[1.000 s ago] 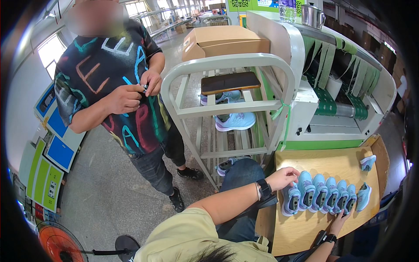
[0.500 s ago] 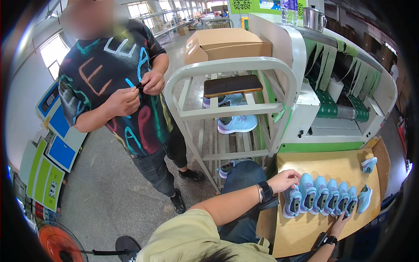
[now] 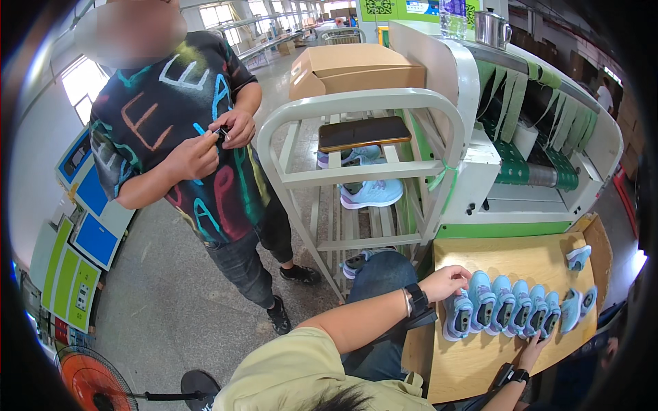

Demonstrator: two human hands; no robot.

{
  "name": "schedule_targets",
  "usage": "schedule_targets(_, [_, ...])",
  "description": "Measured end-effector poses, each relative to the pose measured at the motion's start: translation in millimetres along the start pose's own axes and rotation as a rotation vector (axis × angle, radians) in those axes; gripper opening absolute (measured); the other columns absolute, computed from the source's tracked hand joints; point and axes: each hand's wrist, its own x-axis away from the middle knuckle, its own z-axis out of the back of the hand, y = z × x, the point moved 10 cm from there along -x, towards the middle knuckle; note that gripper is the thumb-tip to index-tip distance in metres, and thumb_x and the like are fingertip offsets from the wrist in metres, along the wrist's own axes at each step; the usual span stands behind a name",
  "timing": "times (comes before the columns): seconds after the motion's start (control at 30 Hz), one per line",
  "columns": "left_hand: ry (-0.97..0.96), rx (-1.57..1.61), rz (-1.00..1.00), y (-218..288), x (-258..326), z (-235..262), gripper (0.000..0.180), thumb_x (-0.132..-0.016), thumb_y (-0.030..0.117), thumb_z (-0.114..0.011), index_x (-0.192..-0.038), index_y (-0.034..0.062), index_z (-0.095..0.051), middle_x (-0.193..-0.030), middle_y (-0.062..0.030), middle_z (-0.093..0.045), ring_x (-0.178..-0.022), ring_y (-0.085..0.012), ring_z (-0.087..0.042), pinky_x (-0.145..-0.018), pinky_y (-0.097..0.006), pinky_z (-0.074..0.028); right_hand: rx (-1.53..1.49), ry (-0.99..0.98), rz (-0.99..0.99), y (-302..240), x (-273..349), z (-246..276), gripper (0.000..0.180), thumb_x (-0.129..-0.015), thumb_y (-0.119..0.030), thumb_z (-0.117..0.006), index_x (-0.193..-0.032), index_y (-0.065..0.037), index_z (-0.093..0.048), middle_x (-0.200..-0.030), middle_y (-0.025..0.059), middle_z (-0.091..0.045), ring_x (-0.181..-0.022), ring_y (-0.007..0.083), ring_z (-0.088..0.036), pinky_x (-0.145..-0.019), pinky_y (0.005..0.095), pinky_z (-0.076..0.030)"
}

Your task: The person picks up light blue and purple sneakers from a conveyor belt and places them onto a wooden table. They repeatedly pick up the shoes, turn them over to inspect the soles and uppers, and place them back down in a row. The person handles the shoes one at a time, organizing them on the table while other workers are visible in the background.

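Several light-blue sneakers [image 3: 504, 308] with dark inserts in their openings stand side by side in a row on the wooden tabletop [image 3: 473, 373], toes pointing away from me. My left hand [image 3: 449, 281] has its fingers curled onto the toe of the leftmost sneaker [image 3: 457, 316]. At the near right end of the row, my right hand [image 3: 532, 351] closes its fingertips on the heel of the last sneaker [image 3: 550, 314]. To the right of the row are a tilted sneaker [image 3: 570, 312] and another sneaker [image 3: 588, 301] beside it.
A small blue shoe [image 3: 578, 258] lies at the table's far right. Left of the table stands a metal rack [image 3: 356, 177] with sneakers, a phone [image 3: 365, 133] and a cardboard box [image 3: 360, 68]. Behind is a conveyor machine [image 3: 528, 198]. A co-worker [image 3: 185, 137] fingers a small object; a fan [image 3: 96, 383] stands lower left.
Another sneaker has appeared at the table's right edge, beside the tilted one. The co-worker's hands have shifted slightly around the small object. My two hands stay where they were.
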Motion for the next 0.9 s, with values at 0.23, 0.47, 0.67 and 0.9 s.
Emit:
schedule_targets(0.23, [-0.006, 0.006, -0.017, 1, -1, -1, 0.025, -0.098, 0.014, -0.053, -0.12, 0.0036, -0.058, -0.098, -0.0052, -0.064, -0.083, -0.0117, -0.06, -0.075, -0.025, -0.048, 0.078, -0.007, 0.047, 2, -2, 3, 0.058, -0.104, -0.025, -0.043, -0.152, -0.006, -0.017, -0.148, 0.0211, -0.033, -0.132, 0.0297, -0.042, -0.107, 0.0389, -0.037])
schedule_targets(0.47, [-0.007, -0.015, -0.01, 1, 0, -1, 0.025, -0.098, 0.013, -0.053, -0.12, 0.0032, -0.058, -0.098, -0.0048, -0.064, -0.084, -0.0113, -0.06, -0.076, -0.026, -0.049, 0.117, -0.016, 0.007, 7, -3, 4, 0.059, -0.104, -0.026, -0.044, -0.152, -0.003, -0.017, -0.15, 0.0215, -0.03, -0.134, 0.0298, -0.039, -0.109, 0.0381, -0.035])
schedule_targets(0.67, [-0.007, -0.008, -0.017, 2, 1, -2, 0.024, -0.098, 0.013, -0.053, -0.12, 0.003, -0.059, -0.098, -0.005, -0.064, -0.083, -0.0114, -0.059, -0.077, -0.026, -0.049, 0.189, -0.013, 0.044, 17, -8, 9, 0.06, -0.104, -0.029, -0.044, -0.152, -0.004, -0.017, -0.15, 0.0197, -0.031, -0.135, 0.0299, -0.037, -0.111, 0.0387, -0.031])
schedule_targets(0.9, [-0.01, -0.019, -0.025, 2, 2, -2, 0.024, -0.098, 0.013, -0.053, -0.119, 0.0028, -0.059, -0.098, -0.0055, -0.064, -0.084, -0.0117, -0.059, -0.078, -0.026, -0.049, 0.027, -0.003, 0.02, -2, 0, 0, 0.058, -0.104, -0.024, -0.044, -0.152, -0.004, -0.017, -0.148, 0.0218, -0.032, -0.133, 0.0305, -0.04, -0.108, 0.0383, -0.034])
